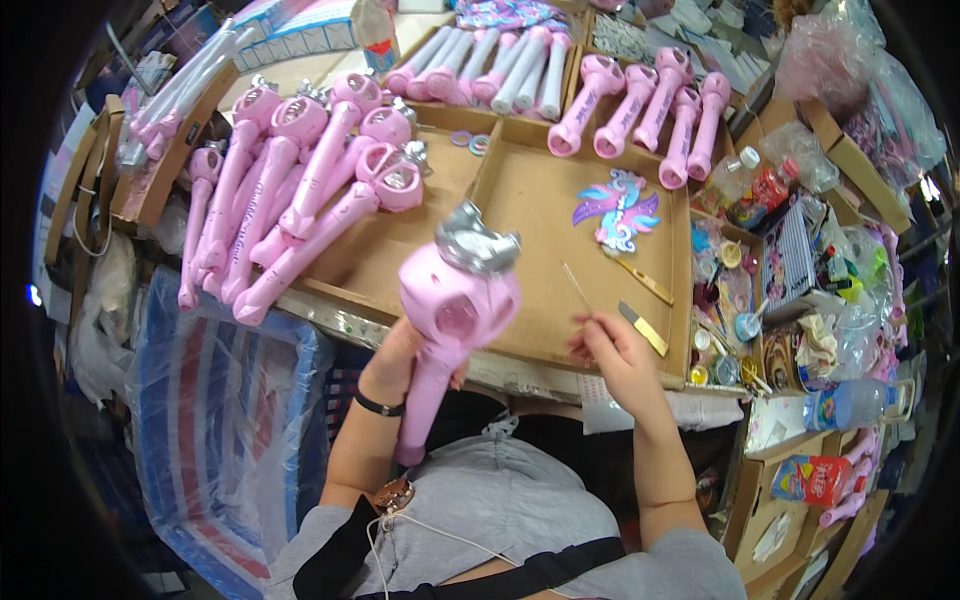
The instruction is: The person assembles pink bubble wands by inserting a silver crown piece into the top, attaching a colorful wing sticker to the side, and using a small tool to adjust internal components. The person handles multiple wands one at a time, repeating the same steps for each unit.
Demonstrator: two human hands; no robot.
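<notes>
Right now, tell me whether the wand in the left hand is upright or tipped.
Upright, leaning slightly: the wand has its silver crown on top, its handle below in the left hand.

We saw bright, fairly even light across the cardboard tray (535, 205), with pale glints on the silver crown (478, 243). The right hand (617, 352) looked slightly blurred. Toward the rim, we found straight edges bowed and corners sunk in black.

The left hand (402, 350) grips; the right hand (614, 350) pinches.
</notes>
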